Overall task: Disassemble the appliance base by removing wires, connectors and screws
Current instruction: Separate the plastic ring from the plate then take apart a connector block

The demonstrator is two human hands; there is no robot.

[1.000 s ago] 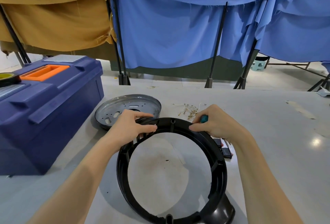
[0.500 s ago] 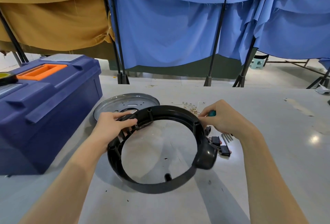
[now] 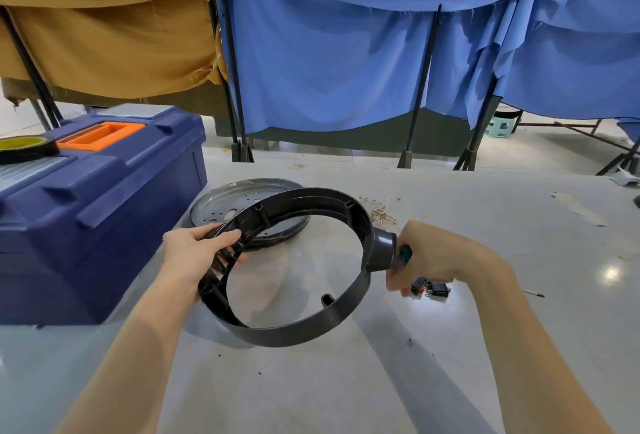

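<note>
Your left hand [image 3: 194, 253] clasps the black base ring [image 3: 294, 329] at its left rim, thumb on top. The ring is held tilted over the grey table [image 3: 346, 381], in front of the metal plate [image 3: 221, 205]. Your right hand [image 3: 440, 253] is curled round a green-handled screwdriver [image 3: 405, 253], just beside the ring's stub. Small black connectors [image 3: 433, 288] lie near.

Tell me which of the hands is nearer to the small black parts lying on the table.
Right. The right hand, gripping a green-handled tool, is just beside the small black parts. The left hand grips the black ring at its opposite side.
</note>
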